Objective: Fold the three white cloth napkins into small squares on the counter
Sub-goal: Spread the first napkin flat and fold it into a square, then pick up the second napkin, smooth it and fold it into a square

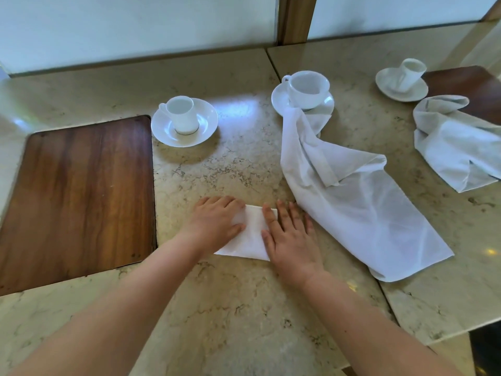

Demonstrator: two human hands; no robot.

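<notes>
Marble-patterned table [244,308] under bright light. Both forearms reach forward, palms down. Left hand [217,221] lies flat, fingers straight, pressing the left part of the folded napkin [250,234]. Right hand [290,234] lies flat, fingers spread, pressing its right edge. The folded napkin sits between and partly under both hands, near the table's front. Second napkin [352,202], unfolded and rumpled, lies just right of the right hand, its far end against a saucer [279,99]. Third napkin [455,147] lies crumpled, far right. Wooden inlay [78,196] to the left.
</notes>
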